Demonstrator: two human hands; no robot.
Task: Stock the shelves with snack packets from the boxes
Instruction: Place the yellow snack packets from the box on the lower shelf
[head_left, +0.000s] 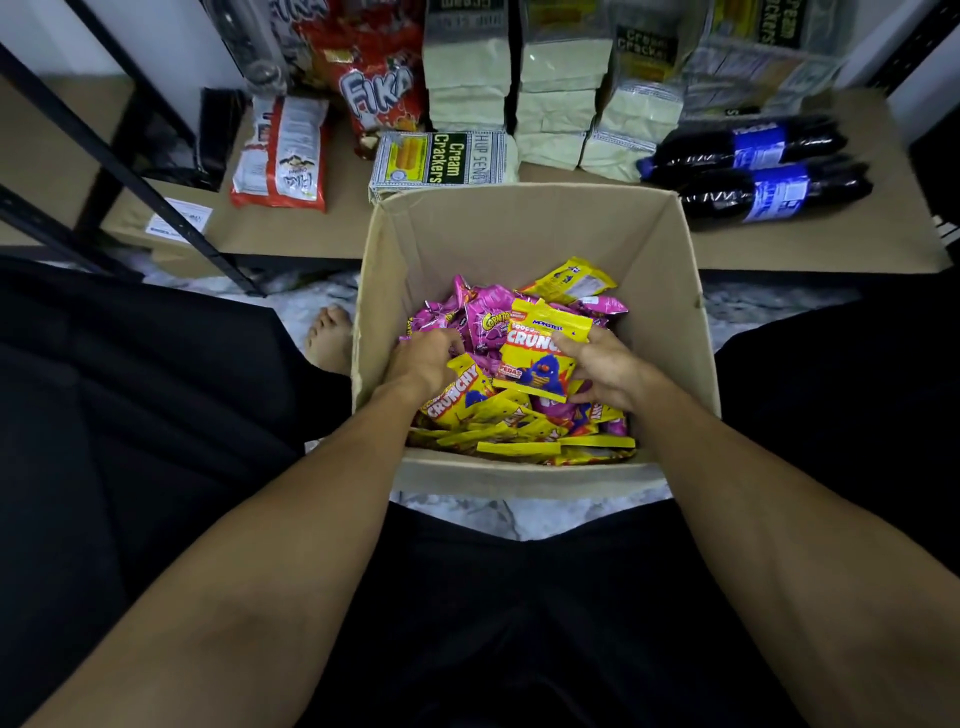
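An open cardboard box stands on the floor in front of me, holding several yellow Crunchy packets and pink Corntoz packets. My right hand grips one yellow Crunchy packet by its right edge, lifted a little above the pile. My left hand reaches into the left side of the box, its fingers curled into the pink packets; whether it holds one is hidden. The low shelf lies just behind the box.
On the shelf stand red Fika bags, a white-and-red bag lying flat, stacks of Cream Crackers packs and two dark bottles on their sides. Black shelf posts rise at left. My bare foot is beside the box.
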